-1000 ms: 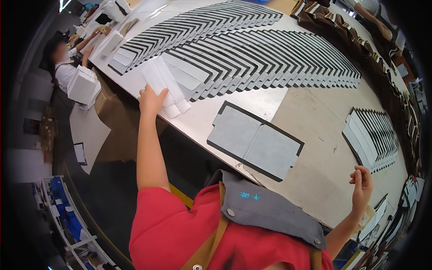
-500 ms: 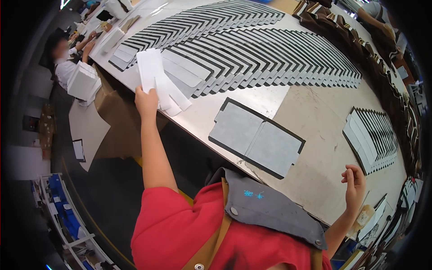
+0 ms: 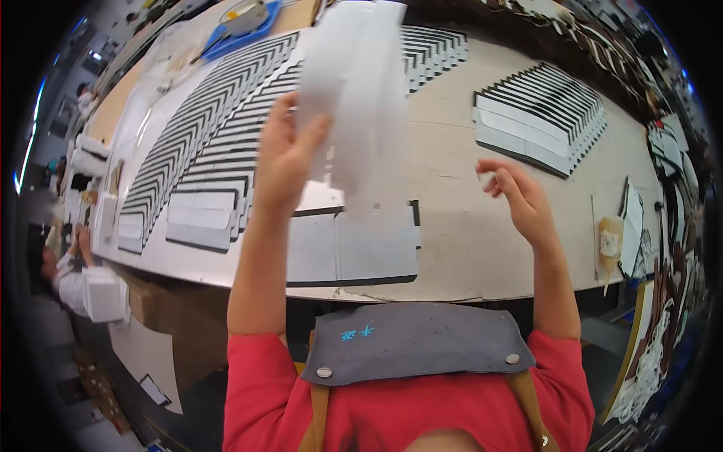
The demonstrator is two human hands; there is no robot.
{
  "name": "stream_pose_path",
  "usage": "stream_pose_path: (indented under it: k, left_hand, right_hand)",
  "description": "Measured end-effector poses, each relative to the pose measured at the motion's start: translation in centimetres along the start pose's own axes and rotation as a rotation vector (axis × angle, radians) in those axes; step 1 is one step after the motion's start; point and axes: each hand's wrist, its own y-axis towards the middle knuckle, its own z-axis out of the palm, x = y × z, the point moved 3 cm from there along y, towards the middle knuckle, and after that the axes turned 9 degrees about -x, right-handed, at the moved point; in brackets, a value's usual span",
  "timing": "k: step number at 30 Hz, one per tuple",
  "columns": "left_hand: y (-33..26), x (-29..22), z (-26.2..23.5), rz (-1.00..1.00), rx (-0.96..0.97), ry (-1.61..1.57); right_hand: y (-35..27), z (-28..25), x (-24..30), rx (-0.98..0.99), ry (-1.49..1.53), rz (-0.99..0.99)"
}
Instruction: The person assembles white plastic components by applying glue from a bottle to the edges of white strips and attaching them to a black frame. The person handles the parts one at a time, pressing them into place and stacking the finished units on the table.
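My left hand (image 3: 288, 147) grips a loose bunch of white paper strips (image 3: 358, 105), thumb on top, held up over the table and blurred by motion. Partly covered by them, a grey panel with black edging (image 3: 376, 252) lies flat near the table's front edge. My right hand (image 3: 516, 192) hovers over the bare tabletop to the right of it, fingers curled together. A small whitish bit shows at its fingertips, too small to name. Beyond this hand lies a fanned stack of white, black-edged panels (image 3: 523, 132).
Long overlapping rows of similar panels (image 3: 199, 215) cover the left of the table (image 3: 444, 248). A blue tray with a bowl (image 3: 245, 19) stands at the far left, a glue bottle (image 3: 610, 241) at the right. Dark strips hang along the back. Another person (image 3: 64, 264) sits at the left.
My view has swung round to the right. The left hand has brought the strips over the edged panel, and the right hand has moved forward beside it.
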Motion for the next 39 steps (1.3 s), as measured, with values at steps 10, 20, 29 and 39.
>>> stream_pose_path:
  k: [10,20,29,39]
  left_hand:
    - [0.5,7.5,14.5,-0.197,0.450,0.065]
    - [1.6,9.4,12.1,-0.145,0.300,0.139]
    - [0.6,8.2,9.7,-0.333,0.183,-0.111]
    - [-5.1,8.1,10.2,-0.456,0.296,-0.147]
  right_hand:
    - [2.4,-2.9,-2.3,-0.254,0.478,0.245]
    - [1.4,-5.8,-4.0,-0.398,0.352,0.254]
    - [-5.1,-4.1,-7.1,-0.227,0.299,0.500]
    - [-6.8,-5.7,-5.5,-0.227,-0.298,0.524]
